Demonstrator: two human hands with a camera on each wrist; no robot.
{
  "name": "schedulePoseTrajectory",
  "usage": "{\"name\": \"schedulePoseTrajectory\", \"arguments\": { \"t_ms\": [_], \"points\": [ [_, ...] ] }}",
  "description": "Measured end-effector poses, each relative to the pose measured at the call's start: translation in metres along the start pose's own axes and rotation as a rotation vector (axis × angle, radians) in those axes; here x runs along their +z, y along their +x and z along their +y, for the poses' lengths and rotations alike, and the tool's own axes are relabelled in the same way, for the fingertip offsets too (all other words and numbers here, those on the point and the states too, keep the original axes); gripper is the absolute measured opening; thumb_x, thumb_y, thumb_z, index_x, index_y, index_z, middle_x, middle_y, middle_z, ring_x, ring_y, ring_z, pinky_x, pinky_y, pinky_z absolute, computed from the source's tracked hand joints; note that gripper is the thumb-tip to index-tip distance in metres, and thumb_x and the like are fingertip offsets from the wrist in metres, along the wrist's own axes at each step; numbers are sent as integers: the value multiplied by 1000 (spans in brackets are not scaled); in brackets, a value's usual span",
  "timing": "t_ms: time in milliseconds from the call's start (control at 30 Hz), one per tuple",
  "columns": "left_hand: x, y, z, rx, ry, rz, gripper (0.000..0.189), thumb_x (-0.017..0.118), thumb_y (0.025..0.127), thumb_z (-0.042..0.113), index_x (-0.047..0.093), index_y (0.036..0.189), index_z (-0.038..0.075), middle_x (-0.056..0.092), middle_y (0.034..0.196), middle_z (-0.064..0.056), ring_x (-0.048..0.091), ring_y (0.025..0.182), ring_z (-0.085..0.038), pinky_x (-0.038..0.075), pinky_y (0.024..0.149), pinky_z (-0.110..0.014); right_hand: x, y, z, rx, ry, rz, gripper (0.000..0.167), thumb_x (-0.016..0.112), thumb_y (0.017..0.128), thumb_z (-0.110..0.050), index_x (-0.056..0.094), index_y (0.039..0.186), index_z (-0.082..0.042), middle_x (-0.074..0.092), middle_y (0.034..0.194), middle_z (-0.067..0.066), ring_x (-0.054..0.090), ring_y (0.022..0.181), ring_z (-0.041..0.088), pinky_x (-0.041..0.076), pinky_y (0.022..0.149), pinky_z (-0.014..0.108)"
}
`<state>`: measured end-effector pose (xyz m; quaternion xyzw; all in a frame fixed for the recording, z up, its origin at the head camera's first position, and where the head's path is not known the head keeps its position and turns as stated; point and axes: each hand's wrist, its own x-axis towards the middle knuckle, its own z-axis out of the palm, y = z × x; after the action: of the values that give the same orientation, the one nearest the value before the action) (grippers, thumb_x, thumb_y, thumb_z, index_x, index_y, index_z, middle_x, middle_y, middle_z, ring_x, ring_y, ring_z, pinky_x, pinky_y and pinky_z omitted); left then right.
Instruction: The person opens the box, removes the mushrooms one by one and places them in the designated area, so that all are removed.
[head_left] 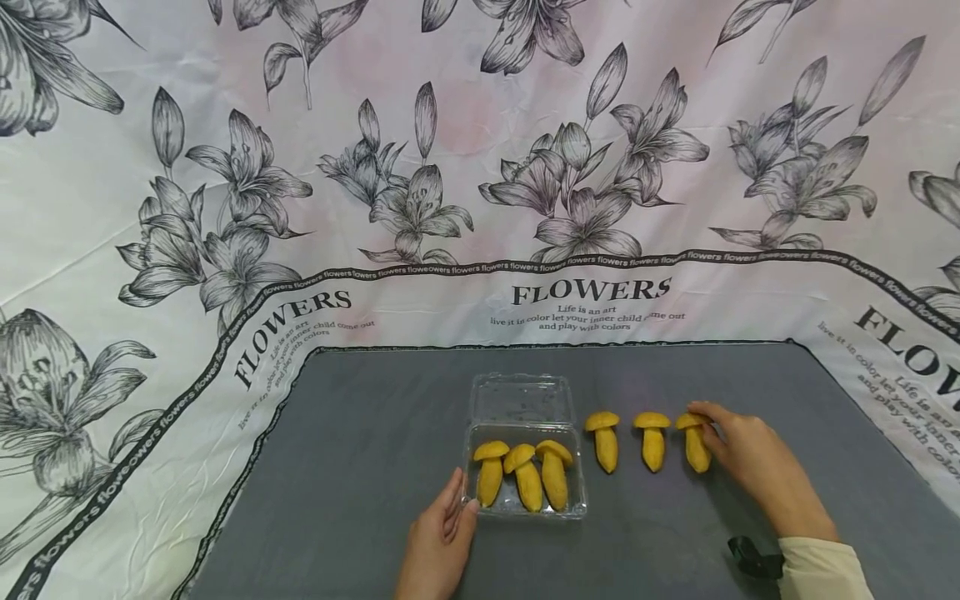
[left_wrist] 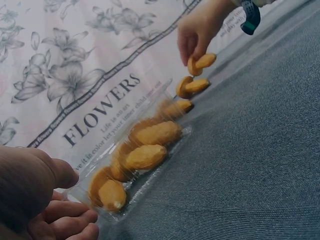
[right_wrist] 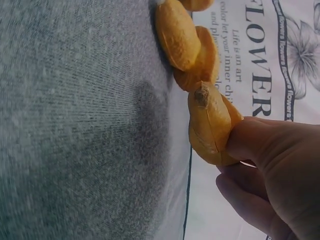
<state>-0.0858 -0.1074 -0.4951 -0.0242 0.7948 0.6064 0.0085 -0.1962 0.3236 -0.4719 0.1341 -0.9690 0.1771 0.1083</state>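
Observation:
My left hand (head_left: 438,537) holds the near left corner of an open clear plastic box (head_left: 525,515), thumb and fingers on either side of it in the left wrist view. Three yellow toy mushrooms lie side by side in the box, among them a middle mushroom (head_left: 528,485). To the box's right, a near mushroom (head_left: 602,442) and a second one (head_left: 653,442) lie in a row. My right hand (head_left: 757,467) pinches the row's rightmost mushroom (right_wrist: 207,122) by its cap. Whether that mushroom touches the table cannot be told.
The box's hinged lid (head_left: 521,400) lies back, away from me. A grey cloth (head_left: 360,467) covers the table. Behind and at both sides hangs a white floral cloth (head_left: 450,308). A dark band (head_left: 753,558) sits on my right wrist beside a cream sleeve (head_left: 821,571).

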Motion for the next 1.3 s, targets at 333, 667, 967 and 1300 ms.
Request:
{"name": "schedulePoseTrajectory", "arguments": {
  "t_ms": [333,667,967,1300],
  "points": [
    [2,1,1,-3,-5,-4,64,67,108,24,42,158,-6,48,156,-26,51,142,-38,53,108,-37,3,3,6,-2,-15,-14,32,68,102,-3,67,134,2,47,60,-4,36,48,11,27,44,26],
    [2,2,0,0,-10,-19,65,67,108,25,41,158,-6,48,156,-26,50,143,-38,53,108,-36,6,4,12,-4,-21,-30,30,68,102,-3,68,131,4,73,86,18,44,55,13,35,50,30],
    [1,1,-1,19,0,-7,63,66,108,24,41,158,-6,49,155,-26,51,142,-37,53,108,-36,4,4,12,-21,-20,-59,34,69,101,-1,66,134,4,74,96,23,45,57,13,35,51,31],
    [1,1,0,10,16,0,64,66,108,26,42,158,-6,49,155,-26,51,142,-38,53,107,-38,1,2,11,-4,-14,-119,42,67,98,4,61,140,2,59,68,4,39,52,14,32,49,29]
  ]
}}
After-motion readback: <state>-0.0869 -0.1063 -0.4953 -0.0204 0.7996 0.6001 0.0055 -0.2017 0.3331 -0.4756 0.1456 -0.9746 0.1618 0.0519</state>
